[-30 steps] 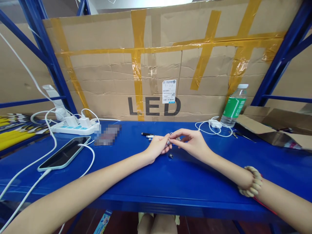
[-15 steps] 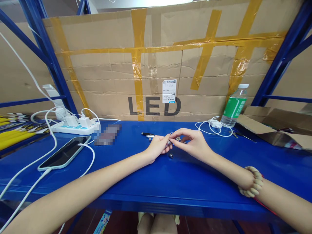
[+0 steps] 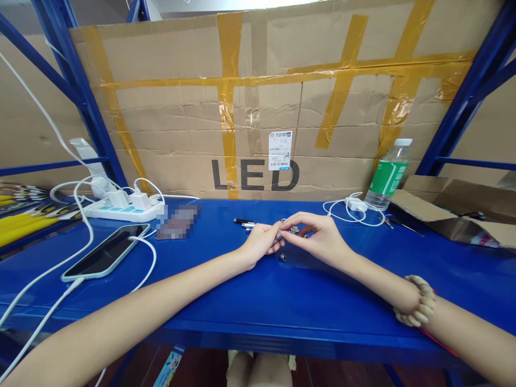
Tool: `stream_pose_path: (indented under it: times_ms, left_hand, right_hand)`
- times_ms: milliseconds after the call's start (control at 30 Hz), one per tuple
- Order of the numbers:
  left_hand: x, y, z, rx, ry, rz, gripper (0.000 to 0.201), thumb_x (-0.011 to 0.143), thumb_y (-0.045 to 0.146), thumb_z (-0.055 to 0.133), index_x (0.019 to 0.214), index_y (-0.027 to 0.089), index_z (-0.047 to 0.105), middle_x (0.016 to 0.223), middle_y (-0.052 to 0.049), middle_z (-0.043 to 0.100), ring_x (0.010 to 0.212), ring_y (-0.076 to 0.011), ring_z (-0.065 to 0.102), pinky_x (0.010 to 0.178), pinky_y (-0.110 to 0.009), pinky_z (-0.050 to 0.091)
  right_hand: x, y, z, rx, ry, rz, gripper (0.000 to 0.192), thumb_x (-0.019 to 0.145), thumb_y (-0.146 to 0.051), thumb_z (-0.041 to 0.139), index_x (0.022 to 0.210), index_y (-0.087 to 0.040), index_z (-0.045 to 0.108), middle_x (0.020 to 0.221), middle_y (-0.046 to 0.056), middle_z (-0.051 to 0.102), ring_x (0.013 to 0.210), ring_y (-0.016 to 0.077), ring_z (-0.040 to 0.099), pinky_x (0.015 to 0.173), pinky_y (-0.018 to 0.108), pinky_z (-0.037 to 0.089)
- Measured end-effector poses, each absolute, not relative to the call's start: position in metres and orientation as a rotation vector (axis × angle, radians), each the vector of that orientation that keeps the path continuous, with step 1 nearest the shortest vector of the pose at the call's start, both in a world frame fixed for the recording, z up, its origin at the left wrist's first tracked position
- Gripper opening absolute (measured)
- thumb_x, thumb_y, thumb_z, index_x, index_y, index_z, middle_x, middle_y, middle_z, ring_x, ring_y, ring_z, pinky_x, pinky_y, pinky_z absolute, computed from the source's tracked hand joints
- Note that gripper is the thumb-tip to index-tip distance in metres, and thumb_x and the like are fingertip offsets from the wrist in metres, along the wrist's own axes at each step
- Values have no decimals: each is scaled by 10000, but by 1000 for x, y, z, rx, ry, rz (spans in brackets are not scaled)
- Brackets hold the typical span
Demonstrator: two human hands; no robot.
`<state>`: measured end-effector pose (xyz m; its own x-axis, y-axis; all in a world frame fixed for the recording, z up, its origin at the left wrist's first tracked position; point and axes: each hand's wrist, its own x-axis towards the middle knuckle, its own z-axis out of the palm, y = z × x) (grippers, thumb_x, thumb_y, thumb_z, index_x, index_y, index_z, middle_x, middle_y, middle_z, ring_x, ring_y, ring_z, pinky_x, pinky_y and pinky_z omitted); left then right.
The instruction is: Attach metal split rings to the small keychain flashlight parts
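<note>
While both my forearms lie stretched over the blue shelf (image 3: 258, 301), my left hand (image 3: 261, 242) and my right hand (image 3: 318, 236) meet near its middle, with the fingertips almost touching each other. My left hand is curled, palm toward the right, and it pinches a small metal part (image 3: 279, 235) between thumb and fingers; my right hand is arched over it and pinches the other end of the same part with thumb and forefinger. What kind of part it is, I cannot tell, it is too small. On my right wrist is one bead bracelet (image 3: 417, 307). I count one small round piece (image 3: 282, 257) lying on the shelf just under the hands, one dark pen-like stick (image 3: 244, 221) behind my left hand, one phone (image 3: 105, 252) on its cable at the left, one power strip (image 3: 123, 211), and one green-labelled bottle (image 3: 387, 174) at the right. Compared with one second ago, my hands have stayed nearly in the same place; only the fingers of the right hand have closed a little nearer to the left.
</note>
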<state>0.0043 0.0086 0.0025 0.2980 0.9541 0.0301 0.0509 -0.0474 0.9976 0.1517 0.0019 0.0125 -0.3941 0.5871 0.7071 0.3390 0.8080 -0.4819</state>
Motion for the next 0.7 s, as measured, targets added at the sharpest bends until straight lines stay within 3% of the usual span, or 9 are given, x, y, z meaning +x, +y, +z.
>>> stream_pose_path:
  times_ms: [700]
  left_hand:
    - [6,7,4,1380,1019,967,393,835,219,360,465,123,450,362,47,407,305,-19,299,356,-158,180]
  right_hand:
    - [151,1,15,-718,-2076,297,114,758,-228,581,820,-178,663,828,45,667,729,132,612,466,182,470]
